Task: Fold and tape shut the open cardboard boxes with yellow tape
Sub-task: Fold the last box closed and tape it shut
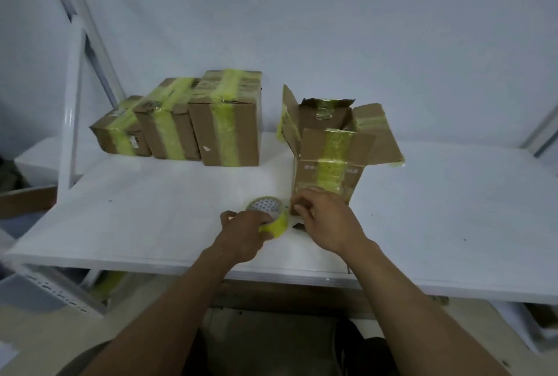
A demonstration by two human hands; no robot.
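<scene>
The open box [329, 164] stands upright right of centre on the white surface [453, 209], flaps raised, with a yellow strip down its near face. The roll of yellow tape [271, 220] lies just left of its base, gripped by the curled fingers of the left hand [241, 235]. The right hand [327, 221] covers the box's lower near corner with its fingers bent; whether they pinch anything cannot be told. Three taped boxes [181, 125] sit in a row behind and to the left, well apart, beside a white frame post [71, 109].
</scene>
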